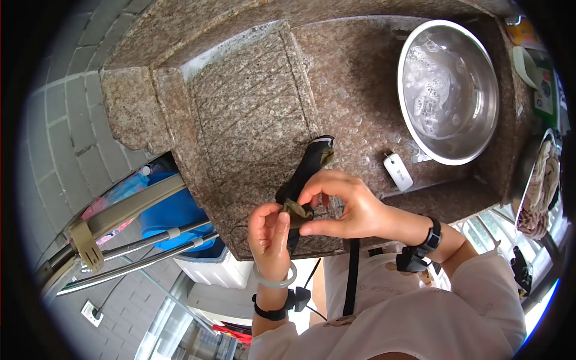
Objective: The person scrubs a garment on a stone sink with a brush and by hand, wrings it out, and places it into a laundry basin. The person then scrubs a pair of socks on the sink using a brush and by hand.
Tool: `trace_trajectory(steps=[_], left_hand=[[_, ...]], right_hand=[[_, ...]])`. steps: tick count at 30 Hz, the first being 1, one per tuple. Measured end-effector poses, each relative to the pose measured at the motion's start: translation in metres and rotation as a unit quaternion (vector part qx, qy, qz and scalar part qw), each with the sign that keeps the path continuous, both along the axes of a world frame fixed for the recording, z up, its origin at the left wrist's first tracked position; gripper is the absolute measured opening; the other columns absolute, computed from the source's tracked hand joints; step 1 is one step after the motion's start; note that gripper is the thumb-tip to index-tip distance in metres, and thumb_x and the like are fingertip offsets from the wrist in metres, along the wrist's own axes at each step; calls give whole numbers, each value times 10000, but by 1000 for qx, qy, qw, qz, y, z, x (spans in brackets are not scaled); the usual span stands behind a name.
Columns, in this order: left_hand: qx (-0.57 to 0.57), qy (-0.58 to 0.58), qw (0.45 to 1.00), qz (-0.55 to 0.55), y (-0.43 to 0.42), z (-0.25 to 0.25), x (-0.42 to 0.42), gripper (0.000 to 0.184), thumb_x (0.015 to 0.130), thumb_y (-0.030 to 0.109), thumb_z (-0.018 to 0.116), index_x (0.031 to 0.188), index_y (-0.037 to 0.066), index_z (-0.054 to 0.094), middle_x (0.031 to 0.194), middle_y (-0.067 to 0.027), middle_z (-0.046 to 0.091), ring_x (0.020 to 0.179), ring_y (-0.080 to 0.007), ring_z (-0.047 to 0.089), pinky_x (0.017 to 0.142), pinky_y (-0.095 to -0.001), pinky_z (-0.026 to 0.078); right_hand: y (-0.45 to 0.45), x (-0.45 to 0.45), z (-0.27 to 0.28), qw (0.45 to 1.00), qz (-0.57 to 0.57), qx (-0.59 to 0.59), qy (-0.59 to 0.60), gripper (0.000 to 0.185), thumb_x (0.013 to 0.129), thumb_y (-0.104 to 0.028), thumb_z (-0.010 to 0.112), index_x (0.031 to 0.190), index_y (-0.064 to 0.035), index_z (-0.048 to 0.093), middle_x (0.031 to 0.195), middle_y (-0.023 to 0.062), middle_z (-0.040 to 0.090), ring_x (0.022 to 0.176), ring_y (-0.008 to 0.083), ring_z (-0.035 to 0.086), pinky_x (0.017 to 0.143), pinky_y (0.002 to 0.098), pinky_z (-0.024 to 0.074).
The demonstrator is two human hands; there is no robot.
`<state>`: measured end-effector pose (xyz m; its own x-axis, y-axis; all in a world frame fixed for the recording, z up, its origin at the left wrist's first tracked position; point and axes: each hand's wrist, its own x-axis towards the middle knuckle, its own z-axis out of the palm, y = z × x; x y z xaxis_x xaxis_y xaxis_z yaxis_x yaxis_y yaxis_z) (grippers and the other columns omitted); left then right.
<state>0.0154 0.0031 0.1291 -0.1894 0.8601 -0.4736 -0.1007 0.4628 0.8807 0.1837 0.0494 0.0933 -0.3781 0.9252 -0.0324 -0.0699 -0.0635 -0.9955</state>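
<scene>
Holds dark cloth (304, 168), sock-like, in both bare hands, over near edge of ribbed stone slab (246, 102). With left hand (270, 246): pinches olive fold (298, 213) of the cloth, thumb against bunched fingers, next to no gap. With right hand (348, 207): curls thumb and forefinger in half-open C about same fold, forefinger against dark fabric; cannot tell how firmly thumb presses. Beyond the fingers: long dark part of the cloth, slanting away and rightward to pale-edged end; cannot tell whether resting on slab. Farther off to the right, in stone sink (354, 66): steel bowl (483, 114) with sudsy water inside. Between bowl and right hand: white tag (398, 174), flat on wet stone. To the left, past slab: metal poles (150, 240), blue tub (180, 207). Far right: wadded fabric (543, 180), brownish. On both wrists: black straps (432, 235); on left, also pale bangle (294, 276)
</scene>
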Motion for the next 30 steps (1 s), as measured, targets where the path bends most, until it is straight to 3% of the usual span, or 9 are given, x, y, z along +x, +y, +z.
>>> trace_trajectory(steps=[2, 4, 8, 13, 15, 18, 22, 24, 30], left_hand=[[-6, -35, 999, 6, -1, -1, 2, 183, 905, 88, 573, 1056, 3, 514, 940, -57, 586, 853, -90, 539, 763, -211, 418], [-86, -194, 972, 99, 4, -2, 2, 190, 924, 126, 540, 1064, 0, 514, 969, -91, 601, 889, -138, 575, 821, -260, 449], [-119, -330, 932, 94, -1, -17, -6, 221, 945, 196, 491, 1075, 17, 493, 1080, -149, 601, 974, -206, 590, 874, -347, 456], [-65, -202, 975, 71, -5, -15, -1, 237, 949, 233, 497, 1058, 23, 492, 972, -109, 591, 895, -168, 573, 823, -297, 450], [-13, -93, 995, 31, -11, -16, -6, 250, 950, 252, 501, 1054, 25, 492, 914, -88, 579, 837, -142, 559, 779, -267, 445], [86, -212, 973, 22, -14, -21, -26, 275, 907, 227, 585, 1043, 11, 483, 865, -62, 558, 727, -109, 518, 738, -227, 421], [116, -104, 988, 11, -6, -7, -13, 310, 866, 173, 640, 1069, 3, 479, 919, -96, 553, 771, -112, 530, 706, -220, 435], [128, 73, 984, -101, -6, -8, -1, 371, 821, 84, 680, 1111, -7, 468, 979, -111, 543, 834, -126, 550, 729, -215, 446], [136, -5, 991, -21, -12, -15, 7, 276, 822, -16, 641, 1066, -34, 513, 1083, -127, 557, 881, -139, 570, 788, -235, 452]], right_hand=[[-2, -4, -8, 999, -6, -36, -27, 230, 795, -154, 729, 943, -31, 603, 839, 29, 628, 741, 119, 589, 608, 247, 465], [-4, -9, -16, 910, -21, -335, 244, 106, 869, -108, 643, 915, -47, 570, 832, 13, 631, 757, 98, 586, 665, 231, 469], [-14, -7, -33, 795, -4, -469, 384, 91, 940, -162, 545, 945, -76, 515, 899, -4, 598, 804, 56, 569, 749, 203, 453], [-11, -6, -24, 807, 42, -448, 382, 143, 968, -239, 494, 986, -97, 499, 834, -55, 530, 702, -3, 479, 576, 159, 379], [-11, -3, -23, 901, 75, -356, 237, 160, 967, -265, 495, 1007, -110, 505, 803, -79, 504, 649, -18, 428, 521, 149, 328], [-9, 0, -21, 891, 55, -354, 279, 181, 965, -288, 496, 1029, -119, 510, 791, -93, 500, 636, -26, 409, 514, 146, 310], [-12, -4, -18, 874, 31, -382, 298, 188, 965, -289, 495, 1049, -121, 509, 785, -88, 496, 630, -23, 406, 506, 149, 308], [-11, -5, -10, 857, 15, -404, 319, 186, 970, -272, 487, 1062, -111, 502, 791, -75, 496, 618, -8, 408, 501, 154, 314], [-11, 7, 0, 888, 58, -356, 286, 193, 987, -236, 445, 1091, -82, 498, 851, -26, 525, 631, 31, 426, 537, 170, 346]])
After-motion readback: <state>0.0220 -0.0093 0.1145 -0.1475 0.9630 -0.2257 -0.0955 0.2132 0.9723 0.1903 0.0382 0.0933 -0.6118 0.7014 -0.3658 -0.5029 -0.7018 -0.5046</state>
